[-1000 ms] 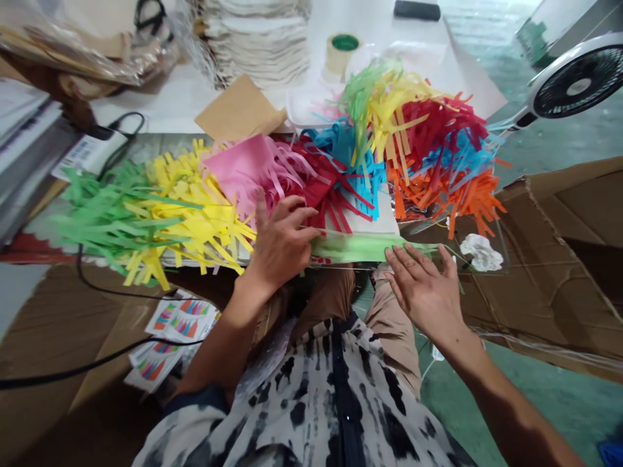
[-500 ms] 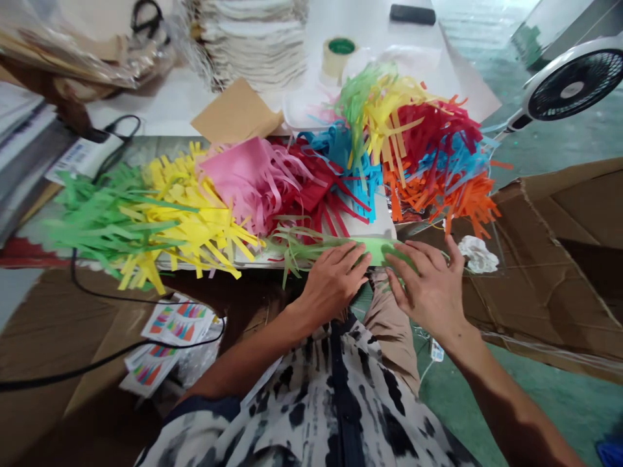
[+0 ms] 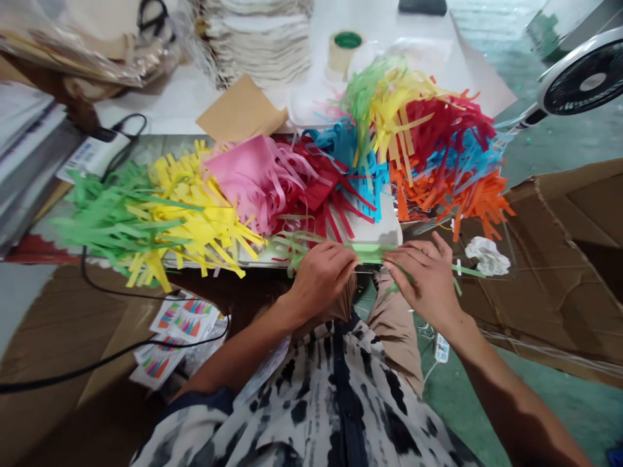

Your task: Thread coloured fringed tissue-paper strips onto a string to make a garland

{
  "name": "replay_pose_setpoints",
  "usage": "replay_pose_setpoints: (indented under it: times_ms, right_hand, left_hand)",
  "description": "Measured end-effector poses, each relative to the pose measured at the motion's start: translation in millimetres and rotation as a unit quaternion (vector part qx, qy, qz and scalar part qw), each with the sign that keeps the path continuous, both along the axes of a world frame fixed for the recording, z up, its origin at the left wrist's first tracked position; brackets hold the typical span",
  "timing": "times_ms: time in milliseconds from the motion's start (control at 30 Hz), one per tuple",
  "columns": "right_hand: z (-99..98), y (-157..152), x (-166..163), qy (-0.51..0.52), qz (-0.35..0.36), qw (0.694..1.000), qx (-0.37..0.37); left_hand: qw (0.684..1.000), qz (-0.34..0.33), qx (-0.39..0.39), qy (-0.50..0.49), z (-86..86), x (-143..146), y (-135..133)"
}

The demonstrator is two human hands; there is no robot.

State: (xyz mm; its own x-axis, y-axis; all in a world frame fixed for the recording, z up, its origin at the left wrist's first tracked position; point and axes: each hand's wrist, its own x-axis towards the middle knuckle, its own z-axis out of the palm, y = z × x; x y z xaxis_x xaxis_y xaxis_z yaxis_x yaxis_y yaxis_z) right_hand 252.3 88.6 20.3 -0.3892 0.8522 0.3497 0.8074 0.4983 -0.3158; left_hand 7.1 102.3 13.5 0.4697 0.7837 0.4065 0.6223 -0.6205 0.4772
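At table edge [image 3: 272, 259], hands on green fringe [image 3: 374, 251].

Both arms reach forward, hands side by side. Left hand [image 3: 320, 277] curled, fingertips pinched together and pointing right. Right hand [image 3: 428, 279] knuckles up, its fingertips pinched toward the left hand's.

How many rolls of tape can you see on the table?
1: a roll of tape with a green core stands at the back of the white table, behind the coloured paper fringes. Others may be hidden under the piles.

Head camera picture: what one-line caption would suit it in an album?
Both hands, left and right, pinch a green paper fringe before piles of coloured fringes.
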Motion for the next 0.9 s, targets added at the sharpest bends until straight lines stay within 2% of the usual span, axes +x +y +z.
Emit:
replay_pose_setpoints:
  times_ms: [100, 200, 300, 433, 633, 900]
  right_hand:
    - [1.8, 5, -3, -0.041, -0.002, 0.999, -0.003]
    - [0.3, 9, 0, -0.050, -0.028, 0.998, 0.002]
    - [-0.3, 12, 3, -0.031, -0.056, 0.998, -0.002]
    - [1.2, 17, 2, -0.009, -0.057, 0.998, -0.033]
    - [-0.9, 28, 2, -0.003, -0.061, 0.996, -0.065]
    - [1.8, 42, -1, -0.112, -0.057, 0.991, -0.045]
  left_hand:
    - [0.999, 0.008, 0.009, 0.050, 5.2, 4, 2]
    - [0.998, 0.010, 0.009, 0.060, 5.0, 4, 2]
    - [0.997, 0.046, -0.019, 0.055, 5.7, 0, 1]
    - [0.990, 0.108, -0.049, 0.076, 10.4, -2, 2]
    - [0.984, 0.139, -0.049, 0.105, 11.4, 6, 6]
    - [0.981, 0.169, -0.031, 0.094, 5.0, 7, 8]
